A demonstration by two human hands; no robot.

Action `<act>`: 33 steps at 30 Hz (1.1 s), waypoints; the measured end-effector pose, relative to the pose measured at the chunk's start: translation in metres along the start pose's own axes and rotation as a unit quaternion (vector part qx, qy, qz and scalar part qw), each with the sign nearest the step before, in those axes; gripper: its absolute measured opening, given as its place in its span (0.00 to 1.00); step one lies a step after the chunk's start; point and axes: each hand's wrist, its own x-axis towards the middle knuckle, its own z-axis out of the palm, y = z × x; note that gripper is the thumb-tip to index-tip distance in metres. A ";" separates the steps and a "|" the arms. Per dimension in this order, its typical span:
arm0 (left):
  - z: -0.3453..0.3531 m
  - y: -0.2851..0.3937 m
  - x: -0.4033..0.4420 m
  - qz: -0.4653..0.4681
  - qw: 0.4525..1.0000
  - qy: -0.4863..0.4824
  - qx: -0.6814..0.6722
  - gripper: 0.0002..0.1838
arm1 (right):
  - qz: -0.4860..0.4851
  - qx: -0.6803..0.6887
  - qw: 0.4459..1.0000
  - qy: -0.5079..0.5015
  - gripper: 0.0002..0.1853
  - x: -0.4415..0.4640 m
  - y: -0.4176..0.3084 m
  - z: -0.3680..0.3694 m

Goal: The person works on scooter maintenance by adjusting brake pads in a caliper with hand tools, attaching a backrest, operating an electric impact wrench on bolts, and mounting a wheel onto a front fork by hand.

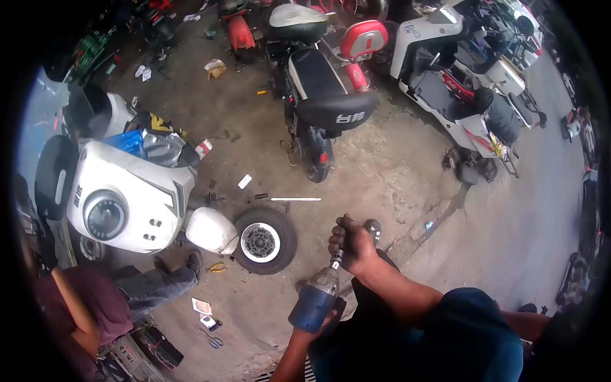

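What looks like an impact wrench, with a blue body and a worn grey nose, points up and away from me. My left hand is closed round it from underneath; much of the grip is hidden. At the tip shows a short silver socket. My right hand, darkly smudged, is curled into a fist round the end of the socket, covering it. Just left of both hands lies a small wheel with a black tire and white rim, close to the front fender of a white scooter.
Another person in a maroon top sits at the left. Pliers, scissors and a white strip lie on the ground. A black scooter and a white scooter stand ahead.
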 end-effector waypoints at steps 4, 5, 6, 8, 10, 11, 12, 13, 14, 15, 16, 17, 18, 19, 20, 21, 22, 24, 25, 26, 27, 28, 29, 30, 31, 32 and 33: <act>0.070 0.067 0.051 0.069 0.962 -0.066 0.255 0.24 | -0.074 0.036 0.995 0.056 0.11 -0.045 -0.108 -0.035; 0.091 0.090 0.067 0.042 0.962 -0.078 0.260 0.25 | -0.097 0.031 0.991 0.084 0.12 -0.055 -0.138 -0.042; 0.112 0.108 0.083 0.014 0.960 -0.088 0.264 0.25 | -0.118 0.079 0.985 0.094 0.11 -0.054 -0.163 -0.061; 0.155 0.138 0.121 0.027 0.963 -0.112 0.245 0.26 | -0.095 0.091 0.986 0.106 0.15 -0.055 -0.222 -0.099; 0.206 0.154 0.168 0.092 0.976 -0.092 0.173 0.25 | -0.053 0.121 0.981 0.140 0.21 -0.063 -0.289 -0.102; 0.226 0.160 0.180 0.115 0.980 -0.090 0.136 0.24 | -0.064 0.153 0.982 0.090 0.22 -0.064 -0.313 -0.112; 0.241 0.161 0.198 0.072 0.986 -0.128 0.078 0.24 | -0.073 0.183 0.980 0.040 0.23 -0.063 -0.335 -0.124; 0.258 0.179 0.222 0.093 0.985 -0.132 0.062 0.23 | -0.084 0.208 0.975 -0.017 0.23 -0.057 -0.362 -0.131; 0.274 0.178 0.236 0.080 0.982 -0.149 0.089 0.22 | -0.097 0.229 0.964 -0.095 0.25 -0.051 -0.383 -0.136; 0.289 0.176 0.256 0.070 0.977 -0.165 0.116 0.22 | -0.120 0.228 0.958 -0.127 0.25 -0.046 -0.405 -0.136; 0.299 0.178 0.274 0.116 0.977 -0.132 0.121 0.26 | -0.142 0.225 0.951 -0.159 0.25 -0.043 -0.422 -0.130; 0.305 0.182 0.283 0.050 0.985 -0.156 0.051 0.27 | -0.160 0.224 0.943 -0.186 0.25 -0.042 -0.435 -0.124; 0.311 0.186 0.291 -0.019 0.985 -0.168 -0.019 0.28 | -0.173 0.223 0.945 -0.165 0.25 -0.041 -0.447 -0.115; 0.313 0.209 0.301 -0.133 0.967 -0.169 -0.134 0.28 | -0.170 0.218 0.951 -0.135 0.25 -0.041 -0.457 -0.102; 0.318 0.217 0.311 -0.144 0.957 -0.154 -0.200 0.27 | -0.167 0.212 0.957 -0.109 0.24 -0.038 -0.470 -0.088; 0.322 0.224 0.318 -0.154 0.941 -0.137 -0.267 0.27 | -0.164 0.204 0.962 -0.083 0.24 -0.034 -0.481 -0.075; 0.325 0.229 0.330 -0.138 0.939 -0.134 -0.284 0.25 | -0.161 0.185 0.965 -0.089 0.24 -0.028 -0.490 -0.065; 0.325 0.234 0.351 -0.112 0.933 -0.125 -0.317 0.23 | -0.152 0.167 0.972 -0.068 0.24 -0.016 -0.509 -0.044; 0.323 0.241 0.359 -0.117 0.930 -0.121 -0.327 0.22 | -0.149 0.161 0.974 -0.057 0.24 -0.010 -0.516 -0.035; 0.318 0.248 0.369 -0.118 0.926 -0.120 -0.338 0.21 | -0.146 0.152 0.976 -0.058 0.23 -0.001 -0.521 -0.028; 0.317 0.254 0.381 -0.119 0.922 -0.117 -0.349 0.20 | -0.134 0.145 0.979 -0.048 0.23 0.005 -0.529 -0.020; 0.313 0.254 0.393 -0.129 0.913 -0.133 -0.363 0.22 | -0.122 0.139 0.982 -0.034 0.23 0.011 -0.533 -0.011; 0.308 0.249 0.410 -0.111 0.939 -0.123 -0.301 0.22 | -0.113 0.132 0.984 -0.025 0.23 0.022 -0.541 0.000; 0.305 0.242 0.420 -0.099 0.959 -0.109 -0.240 0.22 | -0.115 0.120 0.986 -0.020 0.23 0.030 -0.546 0.009; 0.300 0.250 0.431 -0.088 0.969 -0.096 -0.211 0.21 | -0.105 0.129 0.986 -0.021 0.23 0.038 -0.549 0.013; 0.294 0.266 0.444 -0.078 0.977 -0.082 -0.182 0.20 | -0.101 0.137 0.985 -0.031 0.23 0.053 -0.557 0.021; 0.288 0.284 0.454 -0.069 0.978 -0.073 -0.185 0.18 | -0.097 0.147 0.984 -0.037 0.23 0.064 -0.561 0.025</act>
